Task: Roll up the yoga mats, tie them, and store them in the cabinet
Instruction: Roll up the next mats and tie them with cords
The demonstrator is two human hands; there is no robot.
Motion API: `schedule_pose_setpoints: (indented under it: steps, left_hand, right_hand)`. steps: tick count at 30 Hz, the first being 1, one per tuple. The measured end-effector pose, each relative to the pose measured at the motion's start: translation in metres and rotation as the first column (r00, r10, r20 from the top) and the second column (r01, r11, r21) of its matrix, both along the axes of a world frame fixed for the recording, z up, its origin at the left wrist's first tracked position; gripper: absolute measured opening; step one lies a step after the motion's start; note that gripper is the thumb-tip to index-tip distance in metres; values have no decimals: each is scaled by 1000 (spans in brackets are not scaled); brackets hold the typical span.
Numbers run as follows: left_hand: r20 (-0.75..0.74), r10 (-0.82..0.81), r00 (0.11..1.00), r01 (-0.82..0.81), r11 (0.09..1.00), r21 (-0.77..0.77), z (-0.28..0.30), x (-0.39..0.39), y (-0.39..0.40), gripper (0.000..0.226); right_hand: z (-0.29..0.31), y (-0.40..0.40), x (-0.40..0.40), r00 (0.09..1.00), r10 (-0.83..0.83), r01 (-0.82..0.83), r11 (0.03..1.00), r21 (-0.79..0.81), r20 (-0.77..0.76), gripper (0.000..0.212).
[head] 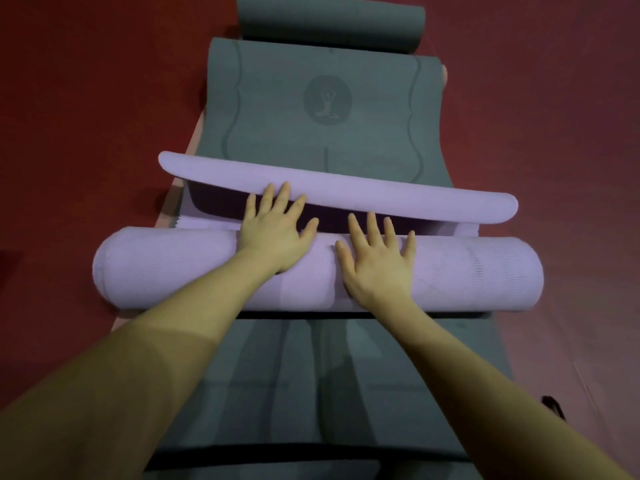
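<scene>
A lilac yoga mat (467, 271) lies rolled into a thick cylinder across the middle of the view. Its loose far end (381, 199) curls up just beyond the roll, and a dark strip of the mat shows between them. My left hand (277, 233) and my right hand (377, 261) press flat on top of the roll with fingers spread and pointing away from me. Under the roll lies a grey-green yoga mat (311, 109) spread flat, printed with a round figure logo.
A second grey-green mat (329, 22) lies curled at the far end. A pink edge (194, 140) shows under the flat mat's left side. Red floor (86, 98) surrounds everything. A small black strap (554, 407) lies on the floor at the lower right.
</scene>
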State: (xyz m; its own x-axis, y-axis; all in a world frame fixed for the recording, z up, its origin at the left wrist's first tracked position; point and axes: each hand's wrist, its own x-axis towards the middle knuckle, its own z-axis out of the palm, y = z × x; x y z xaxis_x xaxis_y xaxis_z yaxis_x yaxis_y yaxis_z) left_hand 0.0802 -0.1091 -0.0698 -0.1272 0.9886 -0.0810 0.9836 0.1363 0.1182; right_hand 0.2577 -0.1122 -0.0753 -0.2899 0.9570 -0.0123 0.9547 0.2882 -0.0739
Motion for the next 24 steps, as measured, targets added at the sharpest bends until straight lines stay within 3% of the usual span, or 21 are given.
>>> schedule_pose_setpoints:
  steps: [8,12,14,17,20,24]
  left_hand:
    - [-153,-166,974,191,967,167,-15,2,-52,81]
    - [-154,-200,968,201,979,-9,-11,-7,-42,115]
    - [-149,-199,969,193,980,-51,-4,-9,-30,120]
    - [-154,-242,958,236,970,-60,0,-16,-15,116]
    - [-192,-301,934,293,954,-68,2,-21,-12,109]
    - [-124,-367,922,382,914,136,-2,-21,-13,96]
  right_hand:
    - [1,39,-12,998,-22,21,1000,-17,-61,64]
    - [6,50,-11,995,27,-28,1000,-7,-93,65]
    - [3,42,-5,993,91,-86,994,62,-78,74]
    - [-6,23,6,994,106,-101,988,114,-40,79]
    - [-1,24,13,990,140,-140,990,8,16,98]
    - [7,37,20,961,242,-234,969,-73,136,123]
